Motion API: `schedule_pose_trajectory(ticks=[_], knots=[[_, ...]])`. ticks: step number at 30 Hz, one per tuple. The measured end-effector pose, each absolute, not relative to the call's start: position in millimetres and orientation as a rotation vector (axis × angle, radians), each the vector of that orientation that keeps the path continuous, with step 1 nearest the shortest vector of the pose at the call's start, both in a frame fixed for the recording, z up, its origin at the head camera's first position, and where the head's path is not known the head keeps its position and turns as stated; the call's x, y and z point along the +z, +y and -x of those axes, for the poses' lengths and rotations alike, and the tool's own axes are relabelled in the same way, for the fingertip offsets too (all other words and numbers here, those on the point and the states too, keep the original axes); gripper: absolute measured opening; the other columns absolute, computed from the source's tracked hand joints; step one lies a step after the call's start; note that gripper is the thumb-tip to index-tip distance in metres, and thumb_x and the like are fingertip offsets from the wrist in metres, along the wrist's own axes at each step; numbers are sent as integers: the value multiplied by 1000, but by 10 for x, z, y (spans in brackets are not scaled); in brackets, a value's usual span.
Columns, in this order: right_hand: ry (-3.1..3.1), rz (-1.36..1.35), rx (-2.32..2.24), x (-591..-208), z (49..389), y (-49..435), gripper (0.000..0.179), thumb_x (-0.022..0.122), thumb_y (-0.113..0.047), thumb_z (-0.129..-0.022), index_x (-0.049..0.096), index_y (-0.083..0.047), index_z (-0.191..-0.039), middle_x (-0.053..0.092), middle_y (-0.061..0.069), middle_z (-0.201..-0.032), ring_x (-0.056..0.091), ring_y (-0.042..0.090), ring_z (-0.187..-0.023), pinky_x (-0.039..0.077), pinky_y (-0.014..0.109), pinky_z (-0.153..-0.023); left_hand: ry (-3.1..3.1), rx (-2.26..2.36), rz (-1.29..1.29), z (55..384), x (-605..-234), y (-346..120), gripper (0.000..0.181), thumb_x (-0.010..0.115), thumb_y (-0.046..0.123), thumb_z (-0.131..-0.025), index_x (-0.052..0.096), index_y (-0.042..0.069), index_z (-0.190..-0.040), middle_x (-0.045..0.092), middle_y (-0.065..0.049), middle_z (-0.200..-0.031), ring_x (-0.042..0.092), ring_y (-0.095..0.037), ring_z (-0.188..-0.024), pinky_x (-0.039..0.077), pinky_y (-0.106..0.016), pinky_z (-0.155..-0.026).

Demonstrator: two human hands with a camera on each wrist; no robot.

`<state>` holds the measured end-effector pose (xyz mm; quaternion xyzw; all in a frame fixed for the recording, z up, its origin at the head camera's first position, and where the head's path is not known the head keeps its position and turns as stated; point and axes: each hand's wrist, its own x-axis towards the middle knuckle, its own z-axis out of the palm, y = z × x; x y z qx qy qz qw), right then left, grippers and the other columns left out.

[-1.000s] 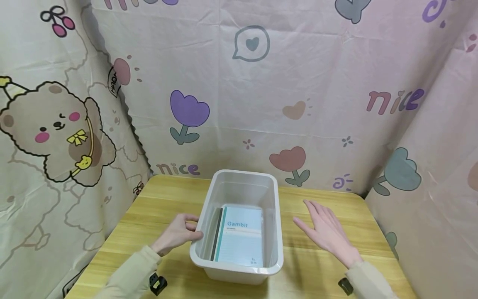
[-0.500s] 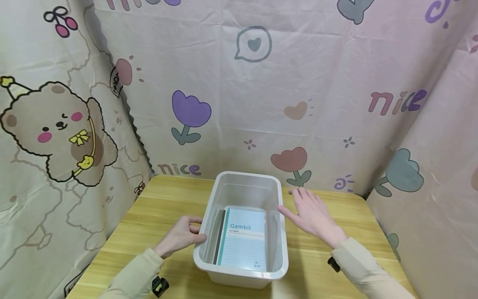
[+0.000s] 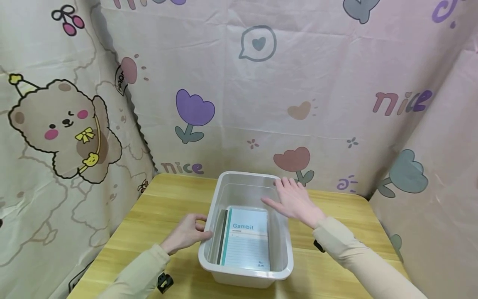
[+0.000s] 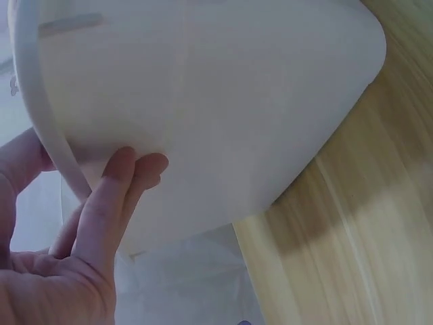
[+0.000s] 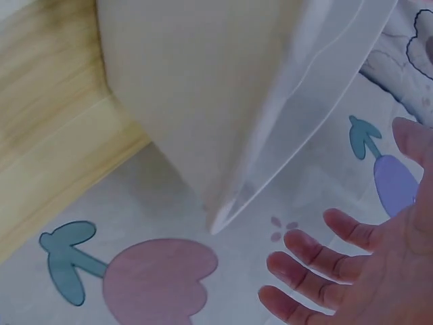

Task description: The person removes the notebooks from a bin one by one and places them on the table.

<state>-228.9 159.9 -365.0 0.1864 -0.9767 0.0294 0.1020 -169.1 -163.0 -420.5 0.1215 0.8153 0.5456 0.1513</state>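
A white plastic bin (image 3: 246,274) stands on the wooden table, with a light blue notebook (image 3: 246,249) marked "Gambit" lying inside. Beside that notebook, against the bin's left wall, is a dark-edged item (image 3: 221,236), mostly covered. My left hand (image 3: 188,232) grips the bin's left rim, thumb over the edge and fingers against the outer wall, as the left wrist view shows of the hand (image 4: 88,223). Over the bin's far right corner hovers my right hand (image 3: 296,203), fingers spread and holding nothing. In the right wrist view the right hand (image 5: 345,264) is apart from the rim.
The wooden table (image 3: 168,199) extends on both sides of the bin. A printed curtain (image 3: 328,74) hangs close behind the table and along its left and right sides. A dark wrist camera (image 3: 164,282) sits under the left sleeve.
My right hand has moved left from beside the bin to above its far right corner. The left hand keeps its hold on the rim. The whole scene shifts slightly rightward in view.
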Motion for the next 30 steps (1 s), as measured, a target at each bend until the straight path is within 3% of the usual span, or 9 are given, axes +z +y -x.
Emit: schedule_pose_trajectory(ticks=[11, 18, 30], knots=[[-3014, -626, 116, -3586, 2506, 1111, 71, 55, -65, -91, 57, -4, -127, 63, 16, -122, 58, 35, -120, 48, 51, -99, 2323, 1574, -348, 1702, -4204, -1603, 57, 70, 3, -84, 47, -22, -130, 73, -33, -101, 76, -38, -90, 64, -45, -80], [-3126, -599, 101, -3731, 2679, 815, 80, 53, -68, -90, 51, -3, -138, 57, 20, -139, 52, 37, -133, 44, 54, -109, 2304, 1575, -372, 1710, -4204, -1613, 58, 69, 4, -84, 46, -22, -130, 72, -33, -103, 76, -37, -91, 64, -44, -80], [-3166, -503, 121, -4153, 2911, 532, 80, 62, -65, -88, 53, -3, -137, 58, 21, -139, 53, 37, -131, 46, 54, -108, 2269, 1616, -390, 1670, -4230, -1612, 57, 70, 2, -84, 46, -22, -130, 74, -30, -98, 75, -42, -92, 64, -46, -81]])
